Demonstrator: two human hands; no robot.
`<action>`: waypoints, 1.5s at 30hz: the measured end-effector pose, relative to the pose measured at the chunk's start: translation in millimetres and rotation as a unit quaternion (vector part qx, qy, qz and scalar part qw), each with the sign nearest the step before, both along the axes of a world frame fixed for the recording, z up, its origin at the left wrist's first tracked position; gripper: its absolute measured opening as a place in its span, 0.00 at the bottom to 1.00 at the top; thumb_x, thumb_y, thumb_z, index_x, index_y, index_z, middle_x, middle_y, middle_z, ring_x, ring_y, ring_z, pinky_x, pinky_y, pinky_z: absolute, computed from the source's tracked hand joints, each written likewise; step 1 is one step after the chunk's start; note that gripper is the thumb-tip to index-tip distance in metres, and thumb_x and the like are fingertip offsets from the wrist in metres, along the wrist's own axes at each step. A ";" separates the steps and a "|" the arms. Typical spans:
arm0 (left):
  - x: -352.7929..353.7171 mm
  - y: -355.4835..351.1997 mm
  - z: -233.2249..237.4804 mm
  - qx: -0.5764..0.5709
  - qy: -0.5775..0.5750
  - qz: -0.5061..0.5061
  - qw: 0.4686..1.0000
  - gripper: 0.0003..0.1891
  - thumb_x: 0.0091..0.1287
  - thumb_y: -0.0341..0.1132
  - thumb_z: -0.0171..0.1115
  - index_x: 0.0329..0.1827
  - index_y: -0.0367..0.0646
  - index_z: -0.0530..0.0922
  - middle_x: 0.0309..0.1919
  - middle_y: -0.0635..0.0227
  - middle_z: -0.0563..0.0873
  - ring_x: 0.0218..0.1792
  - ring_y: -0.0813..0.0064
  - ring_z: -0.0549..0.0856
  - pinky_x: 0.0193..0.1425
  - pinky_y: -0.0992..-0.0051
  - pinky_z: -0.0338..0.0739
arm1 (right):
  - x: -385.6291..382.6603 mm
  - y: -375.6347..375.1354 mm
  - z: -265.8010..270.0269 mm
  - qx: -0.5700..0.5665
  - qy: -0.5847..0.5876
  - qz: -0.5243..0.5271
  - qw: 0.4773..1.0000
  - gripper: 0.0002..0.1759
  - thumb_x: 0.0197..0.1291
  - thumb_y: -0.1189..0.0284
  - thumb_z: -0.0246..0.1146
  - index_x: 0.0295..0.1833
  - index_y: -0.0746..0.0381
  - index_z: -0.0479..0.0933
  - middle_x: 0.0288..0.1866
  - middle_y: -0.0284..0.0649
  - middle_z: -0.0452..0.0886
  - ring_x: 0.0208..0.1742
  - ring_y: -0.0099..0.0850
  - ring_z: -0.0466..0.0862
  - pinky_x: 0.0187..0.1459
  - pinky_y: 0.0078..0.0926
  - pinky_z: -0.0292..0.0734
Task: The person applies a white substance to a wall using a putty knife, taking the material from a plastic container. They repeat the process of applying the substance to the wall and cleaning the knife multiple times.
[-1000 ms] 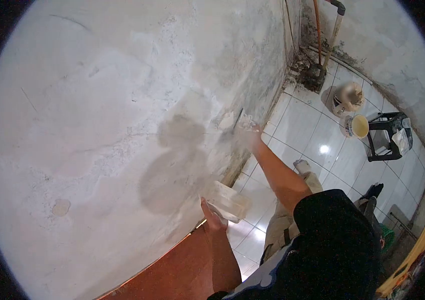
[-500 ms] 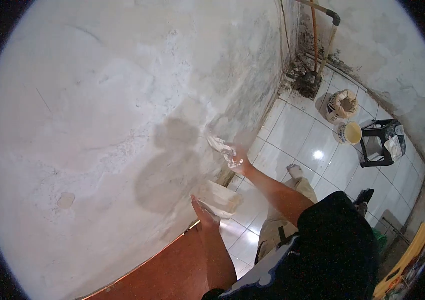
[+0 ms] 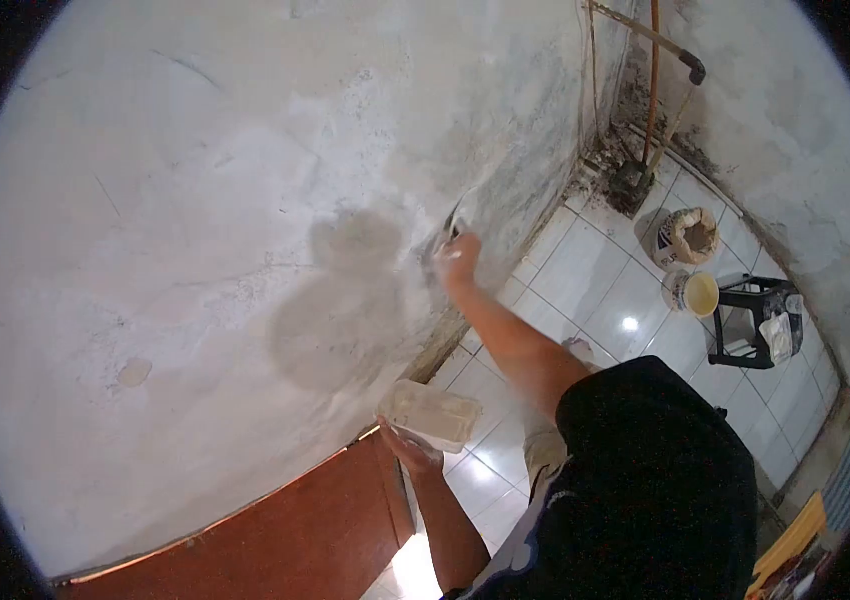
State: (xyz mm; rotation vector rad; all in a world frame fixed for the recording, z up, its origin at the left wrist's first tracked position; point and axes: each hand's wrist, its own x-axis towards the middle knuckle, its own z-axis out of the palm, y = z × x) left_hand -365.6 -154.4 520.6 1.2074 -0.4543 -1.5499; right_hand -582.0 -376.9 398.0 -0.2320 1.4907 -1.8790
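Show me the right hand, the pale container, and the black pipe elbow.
Right hand point(image 3: 458, 258): head view, middle of the hand.
Pale container point(image 3: 433, 412): head view, its visible side.
Black pipe elbow point(image 3: 694, 67): head view, its bend.

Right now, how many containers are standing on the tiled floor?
2: the ragged-rimmed container and the smaller pail between it and the black stool. The person's body may hide others.

Pale tub point(image 3: 432, 415) and dark blade point(image 3: 454, 217) are held apart.

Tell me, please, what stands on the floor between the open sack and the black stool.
A small bucket stands between the open sack and the black stool, as the head view shows; whether it touches either is unclear.
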 end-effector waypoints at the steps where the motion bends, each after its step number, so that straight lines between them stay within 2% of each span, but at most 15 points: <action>1: 0.9 9.1 -4.5 -0.043 -0.039 -0.005 0.998 0.36 0.64 0.65 0.51 0.67 0.48 0.65 0.61 0.60 0.72 0.61 0.59 0.73 0.64 0.56 0.72 | 6.8 8.1 17.6 0.037 0.145 0.027 0.988 0.08 0.54 0.74 0.61 0.40 0.65 0.74 0.27 0.47 0.76 0.28 0.43 0.77 0.31 0.40 0.72; 8: -47.6 -12.4 18.5 -0.025 -0.008 0.003 1.000 0.36 0.64 0.64 0.52 0.67 0.49 0.65 0.61 0.62 0.71 0.62 0.59 0.71 0.65 0.55 0.70 | -27.7 99.1 42.1 0.005 0.485 0.226 0.845 0.10 0.52 0.75 0.60 0.40 0.68 0.76 0.31 0.55 0.78 0.35 0.54 0.79 0.41 0.40 0.75; 10: -61.4 -18.4 30.3 -0.043 -0.011 0.002 0.999 0.36 0.64 0.64 0.52 0.67 0.48 0.65 0.61 0.62 0.71 0.63 0.59 0.71 0.65 0.55 0.69 | -46.1 103.4 24.2 -0.003 0.378 0.251 0.891 0.12 0.52 0.70 0.62 0.41 0.66 0.76 0.37 0.49 0.81 0.36 0.46 0.80 0.44 0.44 0.74; 13: -78.1 -24.2 42.6 -0.046 -0.001 0.001 0.999 0.35 0.65 0.63 0.52 0.66 0.48 0.65 0.61 0.63 0.71 0.63 0.60 0.71 0.65 0.55 0.69 | -42.3 62.5 -175.9 0.045 0.092 0.123 0.987 0.15 0.61 0.68 0.58 0.50 0.66 0.77 0.44 0.46 0.82 0.44 0.45 0.82 0.44 0.41 0.77; 17: -91.1 -25.1 52.5 -0.033 -0.006 0.024 0.999 0.34 0.67 0.61 0.50 0.68 0.47 0.65 0.63 0.64 0.72 0.64 0.61 0.70 0.68 0.60 0.65 | -94.4 55.7 -97.5 0.033 -0.279 0.091 0.955 0.14 0.63 0.72 0.57 0.53 0.63 0.77 0.48 0.43 0.82 0.46 0.39 0.82 0.47 0.37 0.78; 19: -80.6 -24.9 40.6 -0.053 -0.007 0.001 0.999 0.34 0.67 0.61 0.50 0.68 0.46 0.65 0.64 0.63 0.72 0.64 0.61 0.70 0.68 0.60 0.65 | -103.1 40.1 -97.4 -0.150 -0.387 0.148 0.898 0.17 0.63 0.70 0.57 0.57 0.60 0.75 0.52 0.43 0.81 0.48 0.36 0.82 0.50 0.34 0.78; 23: -59.0 -13.7 22.9 -0.036 0.017 0.020 0.999 0.35 0.67 0.61 0.50 0.68 0.45 0.64 0.64 0.63 0.72 0.64 0.61 0.71 0.68 0.60 0.65 | -108.6 10.4 -50.6 0.090 0.047 0.258 0.961 0.17 0.69 0.71 0.46 0.60 0.57 0.71 0.48 0.36 0.81 0.39 0.31 0.83 0.36 0.28 0.80; 25: -55.3 -7.3 22.6 -0.030 0.024 0.045 0.998 0.35 0.67 0.62 0.50 0.68 0.45 0.64 0.63 0.63 0.72 0.64 0.60 0.71 0.67 0.60 0.66 | -92.6 -10.9 -115.9 -0.058 -0.374 0.095 0.921 0.16 0.68 0.70 0.48 0.59 0.57 0.72 0.47 0.36 0.81 0.38 0.29 0.83 0.43 0.26 0.79; 29: -44.2 6.2 26.7 -0.022 0.041 0.081 0.996 0.35 0.67 0.62 0.50 0.67 0.44 0.65 0.63 0.62 0.72 0.63 0.60 0.72 0.65 0.59 0.68 | -93.0 3.7 -96.5 -0.266 -0.557 0.144 0.773 0.14 0.63 0.71 0.54 0.52 0.59 0.77 0.45 0.41 0.81 0.43 0.34 0.82 0.44 0.34 0.80; 31: -33.1 7.3 17.4 -0.026 0.037 0.089 0.995 0.36 0.66 0.64 0.49 0.68 0.46 0.65 0.62 0.61 0.72 0.62 0.59 0.72 0.65 0.57 0.69 | -73.1 2.4 -67.3 -0.072 -0.333 0.048 0.939 0.15 0.63 0.70 0.54 0.55 0.59 0.74 0.47 0.40 0.79 0.44 0.31 0.81 0.41 0.31 0.80; 33: -27.2 6.9 18.7 -0.031 0.030 0.094 0.995 0.36 0.65 0.65 0.49 0.68 0.48 0.65 0.61 0.61 0.72 0.61 0.58 0.73 0.64 0.55 0.71 | -57.0 17.3 -8.5 -0.039 -0.191 0.079 0.978 0.15 0.63 0.71 0.54 0.54 0.60 0.73 0.48 0.39 0.79 0.44 0.30 0.81 0.40 0.30 0.80; 35: -26.5 5.9 25.7 -0.064 0.037 0.072 0.995 0.36 0.67 0.63 0.49 0.68 0.45 0.65 0.63 0.62 0.71 0.63 0.60 0.71 0.65 0.58 0.68 | -37.0 25.1 12.6 -0.007 -0.045 0.102 0.994 0.14 0.64 0.72 0.54 0.54 0.60 0.73 0.48 0.38 0.79 0.44 0.29 0.81 0.38 0.28 0.80; 38: -40.4 -3.2 49.4 -0.064 0.004 0.069 0.996 0.36 0.67 0.63 0.48 0.68 0.45 0.65 0.64 0.62 0.71 0.64 0.60 0.71 0.67 0.59 0.67 | -12.7 42.6 23.3 -0.258 -0.264 0.140 0.919 0.10 0.63 0.76 0.52 0.48 0.63 0.75 0.41 0.39 0.82 0.38 0.31 0.82 0.40 0.23 0.76; 43: -39.1 -25.2 45.1 -0.082 0.047 0.031 0.995 0.35 0.67 0.62 0.48 0.68 0.45 0.64 0.64 0.62 0.71 0.64 0.60 0.70 0.68 0.60 0.66 | -5.6 93.3 91.7 -0.165 -0.197 0.247 0.934 0.13 0.59 0.82 0.57 0.50 0.65 0.76 0.40 0.38 0.83 0.39 0.29 0.82 0.41 0.25 0.76; 45: -45.4 -28.9 55.9 -0.079 0.075 0.020 0.994 0.35 0.67 0.62 0.48 0.68 0.45 0.64 0.64 0.62 0.71 0.64 0.60 0.70 0.68 0.60 0.66 | -17.5 104.4 86.2 -0.086 -0.016 0.209 0.974 0.11 0.61 0.79 0.58 0.49 0.65 0.76 0.41 0.38 0.82 0.39 0.28 0.82 0.41 0.26 0.76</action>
